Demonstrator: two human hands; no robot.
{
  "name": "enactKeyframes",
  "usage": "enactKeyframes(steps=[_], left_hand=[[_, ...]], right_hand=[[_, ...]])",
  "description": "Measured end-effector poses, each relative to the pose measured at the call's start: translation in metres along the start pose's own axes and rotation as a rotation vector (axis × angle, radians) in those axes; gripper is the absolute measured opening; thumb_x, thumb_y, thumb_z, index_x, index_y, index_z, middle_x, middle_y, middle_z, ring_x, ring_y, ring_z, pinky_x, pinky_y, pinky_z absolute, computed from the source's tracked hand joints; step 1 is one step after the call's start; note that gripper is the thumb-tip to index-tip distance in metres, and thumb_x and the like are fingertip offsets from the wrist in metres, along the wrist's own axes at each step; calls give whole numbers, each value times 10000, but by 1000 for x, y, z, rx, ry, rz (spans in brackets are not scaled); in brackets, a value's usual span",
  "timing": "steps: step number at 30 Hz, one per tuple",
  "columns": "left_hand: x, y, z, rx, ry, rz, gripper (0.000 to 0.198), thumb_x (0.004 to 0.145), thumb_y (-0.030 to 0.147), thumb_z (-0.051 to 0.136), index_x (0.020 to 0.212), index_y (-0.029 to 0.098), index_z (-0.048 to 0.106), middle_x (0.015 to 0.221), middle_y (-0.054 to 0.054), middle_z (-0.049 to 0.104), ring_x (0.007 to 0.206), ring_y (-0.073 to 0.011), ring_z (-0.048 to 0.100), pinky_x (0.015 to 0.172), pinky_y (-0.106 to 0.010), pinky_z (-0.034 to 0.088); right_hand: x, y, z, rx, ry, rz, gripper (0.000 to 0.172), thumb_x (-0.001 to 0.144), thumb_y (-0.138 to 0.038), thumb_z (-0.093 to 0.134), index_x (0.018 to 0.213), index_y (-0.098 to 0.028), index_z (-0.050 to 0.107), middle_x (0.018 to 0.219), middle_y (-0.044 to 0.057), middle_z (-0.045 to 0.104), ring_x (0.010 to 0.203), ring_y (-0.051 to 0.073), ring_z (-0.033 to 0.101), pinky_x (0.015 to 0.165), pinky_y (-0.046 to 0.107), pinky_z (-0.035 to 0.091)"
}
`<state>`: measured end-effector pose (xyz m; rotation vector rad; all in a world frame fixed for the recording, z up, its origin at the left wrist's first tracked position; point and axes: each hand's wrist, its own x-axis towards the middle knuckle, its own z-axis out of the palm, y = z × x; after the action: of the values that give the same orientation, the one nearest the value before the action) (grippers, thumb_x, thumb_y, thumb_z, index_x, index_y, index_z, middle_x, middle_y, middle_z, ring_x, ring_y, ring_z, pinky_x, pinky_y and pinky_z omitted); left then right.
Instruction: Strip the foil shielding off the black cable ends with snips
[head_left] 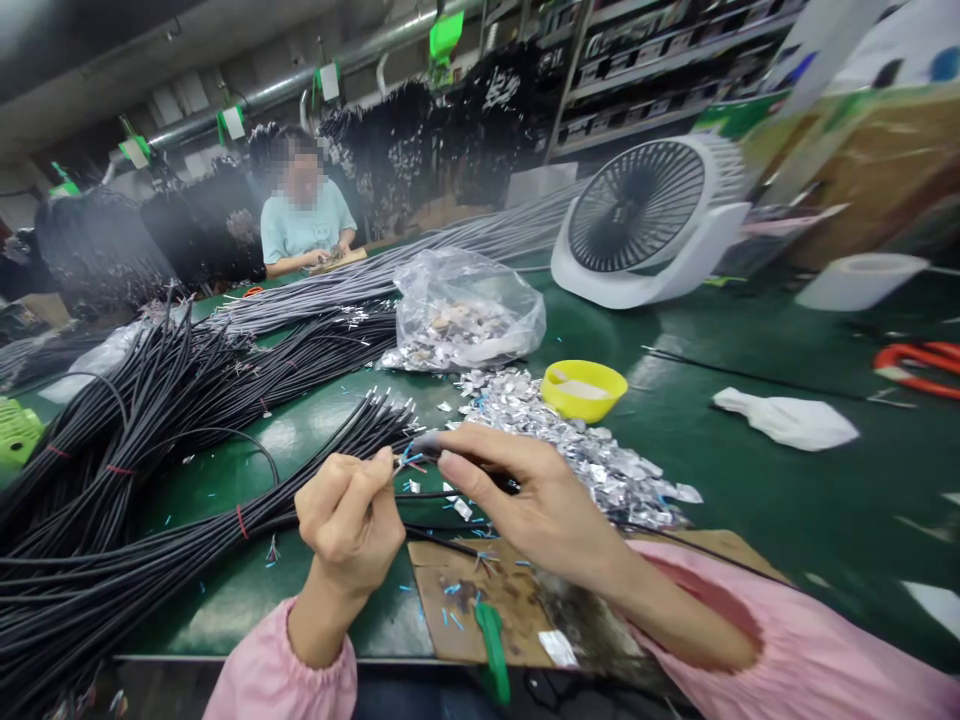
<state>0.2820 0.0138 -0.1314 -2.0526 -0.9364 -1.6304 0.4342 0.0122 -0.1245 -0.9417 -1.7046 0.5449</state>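
Observation:
My left hand (pixel 351 515) is closed in a pinch on a cable's stripped end, where thin coloured wires (pixel 409 458) stick out, blue ones among them. My right hand (pixel 517 480) reaches over from the right, its index fingertip at those wires. Its thumb and index finger look slightly apart, and the fingertip is blurred. Below the hands, a black cable (pixel 450 543) with a frayed end lies over a stained brown board (pixel 480 590). A green-handled tool (pixel 491 645) lies on the board's front edge among blue wire scraps.
Bundled black cables (pixel 187 510) fill the left. Beyond my hands lie a foil-piece heap (pixel 592 460), a yellow bowl (pixel 570 405) and a clear plastic bag (pixel 472 310). A white fan (pixel 637 220) stands at the back right; orange-handled scissors (pixel 919 365) lie far right. A person (pixel 306 225) sits opposite.

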Motion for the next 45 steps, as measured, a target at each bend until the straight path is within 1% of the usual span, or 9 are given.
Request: enactKeyframes(steps=[9,17,23,26,29,34,38,40,45], left_hand=[[0,1,0,17,-25,30,177,782,-17,555,784,156,594,563,27,536,508,-80,536,476,-180,443],[-9,-1,2,7,-10,-13,190,764,-24,586,812,159,597,582,34,514,544,-84,544,505,-189,448],[-3,2,0,50,-52,-8,148,784,12,576,801,150,627,568,23,563,509,-77,531,492,-176,430],[-2,5,-2,48,-138,-113,89,802,97,598,780,158,659,627,3,634,514,-76,540,509,-175,435],[-4,6,-4,1,-232,-221,133,829,152,570,741,168,669,674,-10,667,565,-94,580,541,-190,445],[-8,3,-4,-133,-304,-388,151,860,204,527,773,167,646,655,4,630,569,-97,559,555,-208,431],[-3,2,-5,-243,-439,-482,275,884,193,463,668,167,630,579,17,580,526,-85,511,539,-205,395],[-1,3,-5,-315,-438,-555,276,879,201,472,653,169,628,547,23,558,494,-82,496,493,-198,375],[-2,5,-2,-349,-293,-630,95,784,209,618,701,178,652,586,25,577,513,-86,515,460,-183,372]], right_hand=[[1,-4,-2,9,-36,-27,326,899,-337,469,742,-175,704,599,29,623,535,128,545,518,225,449],[1,-4,-1,9,-26,-25,289,888,-300,487,751,-178,711,629,33,648,553,132,572,528,231,462],[-1,-3,0,-49,33,-54,254,877,-272,509,752,-184,711,673,33,688,578,139,612,554,231,498],[-2,-1,0,-104,99,-91,227,876,-256,518,781,-181,711,696,32,700,605,144,635,557,232,508],[-2,0,1,-137,128,-151,203,875,-216,518,812,-176,707,693,31,695,605,141,640,539,226,507],[-3,-1,1,-187,173,-226,177,867,-189,534,812,-150,698,694,42,695,603,141,642,560,226,520],[-3,0,1,-168,162,-219,181,863,-192,538,781,-159,695,660,35,687,565,138,629,518,224,503],[-3,1,1,-143,155,-178,186,860,-204,541,758,-168,693,637,25,680,543,132,617,507,222,492],[-1,1,-1,-25,162,29,226,837,-337,561,728,-167,664,622,15,661,504,121,589,447,208,458]])
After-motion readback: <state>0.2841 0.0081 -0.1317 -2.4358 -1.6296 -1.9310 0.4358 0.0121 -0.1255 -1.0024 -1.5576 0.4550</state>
